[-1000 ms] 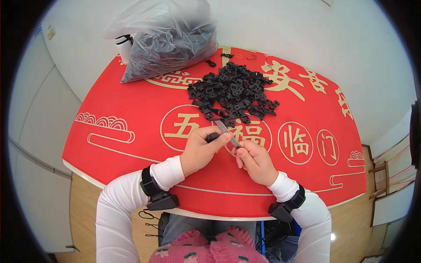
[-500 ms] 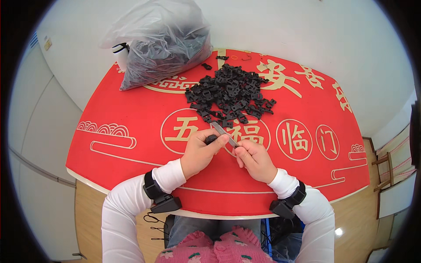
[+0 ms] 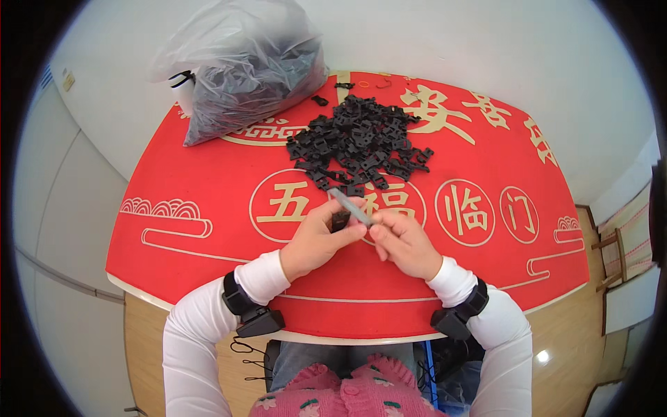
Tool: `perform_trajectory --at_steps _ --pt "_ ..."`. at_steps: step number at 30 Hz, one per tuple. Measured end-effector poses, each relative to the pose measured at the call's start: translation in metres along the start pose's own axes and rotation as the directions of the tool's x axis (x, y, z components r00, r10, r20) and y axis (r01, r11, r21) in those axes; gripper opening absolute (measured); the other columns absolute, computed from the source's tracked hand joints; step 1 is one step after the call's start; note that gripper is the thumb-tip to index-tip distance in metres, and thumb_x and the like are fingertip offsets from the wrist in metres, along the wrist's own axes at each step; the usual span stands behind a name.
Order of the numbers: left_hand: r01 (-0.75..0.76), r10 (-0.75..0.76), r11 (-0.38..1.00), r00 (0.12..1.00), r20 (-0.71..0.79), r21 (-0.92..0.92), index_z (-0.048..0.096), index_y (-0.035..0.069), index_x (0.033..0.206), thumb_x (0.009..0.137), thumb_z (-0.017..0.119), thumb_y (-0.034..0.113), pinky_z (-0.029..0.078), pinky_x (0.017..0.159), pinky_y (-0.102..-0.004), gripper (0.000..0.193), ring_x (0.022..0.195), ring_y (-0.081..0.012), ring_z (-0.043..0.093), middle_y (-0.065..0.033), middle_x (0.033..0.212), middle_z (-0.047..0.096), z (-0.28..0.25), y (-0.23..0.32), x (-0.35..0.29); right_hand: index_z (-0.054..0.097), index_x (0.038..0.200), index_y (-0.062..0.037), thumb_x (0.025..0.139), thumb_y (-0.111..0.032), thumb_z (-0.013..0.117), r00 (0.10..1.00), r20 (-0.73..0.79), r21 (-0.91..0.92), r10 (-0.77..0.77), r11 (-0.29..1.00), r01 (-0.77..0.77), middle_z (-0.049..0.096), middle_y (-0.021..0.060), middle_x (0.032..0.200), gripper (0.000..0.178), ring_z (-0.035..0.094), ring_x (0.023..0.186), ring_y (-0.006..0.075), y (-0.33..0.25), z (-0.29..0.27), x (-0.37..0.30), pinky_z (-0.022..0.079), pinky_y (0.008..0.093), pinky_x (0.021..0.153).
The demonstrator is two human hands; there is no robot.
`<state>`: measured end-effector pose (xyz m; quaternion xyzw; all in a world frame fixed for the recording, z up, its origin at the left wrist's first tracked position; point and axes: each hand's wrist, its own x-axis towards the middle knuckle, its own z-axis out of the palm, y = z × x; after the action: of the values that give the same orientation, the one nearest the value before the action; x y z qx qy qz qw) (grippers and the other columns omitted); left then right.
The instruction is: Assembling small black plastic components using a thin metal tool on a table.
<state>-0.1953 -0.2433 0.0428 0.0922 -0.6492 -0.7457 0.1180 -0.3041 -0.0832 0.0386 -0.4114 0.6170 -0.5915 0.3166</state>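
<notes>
Angling inward and coming together, the left hand is gripping a black part while the right hand is pinching a grey strip by its near, right end.

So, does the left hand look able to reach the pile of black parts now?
Probably yes: the pile of black parts lies just beyond the left hand, with only the grey bar poking toward the pile. But that hand seems busy holding a small black part.
</notes>
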Motion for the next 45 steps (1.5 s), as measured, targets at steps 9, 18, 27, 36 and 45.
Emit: perform_trajectory --at_steps 9,18,27,36,45 --pt "-0.039 -0.113 0.912 0.933 0.341 0.408 0.051 0.002 0.122 0.086 0.057 0.003 0.050 0.071 -0.0269 0.036 0.088 -0.0142 0.059 -0.0067 0.098 0.056 -0.022 0.011 0.006 0.053 0.104 -0.0050 0.098 -0.019 0.042 0.960 -0.278 0.127 0.003 0.991 0.034 0.052 -0.0024 0.068 0.018 0.045 0.054 0.0031 -0.024 -0.077 0.010 0.034 0.0167 0.044" --pt "-0.343 0.117 0.429 0.938 0.325 0.836 0.058 0.001 0.114 0.082 0.063 0.005 0.051 0.071 -0.0289 0.033 0.087 -0.0229 0.060 -0.0135 0.103 0.059 -0.031 0.043 0.007 0.054 0.102 -0.0028 0.096 -0.013 0.044 0.998 -0.039 -0.179 -0.052 0.983 0.045 0.048 -0.0039 0.073 0.015 0.043 0.064 0.0028 -0.007 -0.061 0.006 0.037 0.0196 0.059" --pt "-0.571 0.212 0.354 0.820 0.531 0.741 0.061 0.001 0.106 0.080 0.064 0.005 0.050 0.078 -0.0338 0.026 0.091 -0.0266 0.058 -0.0129 0.102 0.059 -0.025 0.021 0.018 0.055 0.102 -0.0008 0.093 -0.012 0.049 0.982 -0.137 -0.320 -0.130 0.944 0.080 0.050 0.0028 0.067 0.016 0.047 0.062 0.0098 -0.003 -0.061 0.009 0.039 0.0261 0.057" --pt "-0.377 0.034 0.391 0.918 0.396 0.840 0.063 0.003 0.102 0.076 0.067 0.004 0.048 0.079 -0.0341 0.027 0.099 -0.0287 0.056 -0.0120 0.107 0.060 -0.022 0.030 0.018 0.054 0.106 -0.0015 0.094 -0.013 0.047 0.980 -0.189 -0.360 -0.064 0.933 -0.008 0.050 -0.0003 0.075 0.017 0.046 0.070 0.0077 0.000 -0.063 0.012 0.039 0.0229 0.063" --pt "-0.578 0.195 0.233 0.816 0.545 0.782 0.065 0.004 0.096 0.073 0.073 0.013 0.049 0.074 -0.0348 0.026 0.087 -0.0263 0.059 -0.0091 0.089 0.062 -0.019 0.025 0.017 0.053 0.114 -0.0024 0.094 -0.014 0.049 0.985 -0.163 -0.427 -0.063 0.904 -0.013 0.049 0.0000 0.076 0.023 0.045 0.070 0.0078 -0.001 -0.060 0.012 0.039 0.0232 0.063"
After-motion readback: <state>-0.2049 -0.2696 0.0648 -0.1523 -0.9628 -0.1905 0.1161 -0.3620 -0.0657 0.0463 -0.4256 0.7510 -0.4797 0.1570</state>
